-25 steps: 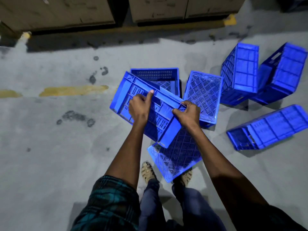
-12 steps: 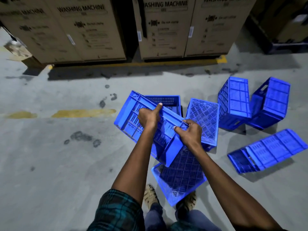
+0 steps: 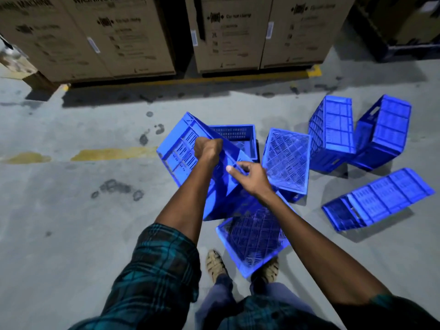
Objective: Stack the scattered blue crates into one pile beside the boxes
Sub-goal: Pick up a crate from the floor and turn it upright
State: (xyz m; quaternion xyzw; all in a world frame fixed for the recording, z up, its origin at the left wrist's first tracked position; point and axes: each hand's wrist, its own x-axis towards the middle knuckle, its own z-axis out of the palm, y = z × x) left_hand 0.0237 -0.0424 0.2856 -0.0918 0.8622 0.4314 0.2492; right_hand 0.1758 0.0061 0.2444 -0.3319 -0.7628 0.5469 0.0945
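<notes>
Our left hand (image 3: 207,148) grips the lifted crate (image 3: 190,160); right hand (image 3: 250,178) loose on it. Next: carry to boxes (image 3: 133,36).

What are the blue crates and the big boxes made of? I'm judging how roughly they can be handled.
The held crate, like the others, looks like moulded plastic: uniform blue, slightly glossy, slotted walls and ribs. The boxes look like matt brown cardboard with printed text and labels. Floor seems stained concrete.

"WASHING MACHINE" printed in dark capitals along top of left cardboard box (image 3: 112,39), cut off by frame edge, smaller print and symbols on middle boxes (image 3: 228,36) blurred, unreadable
</notes>
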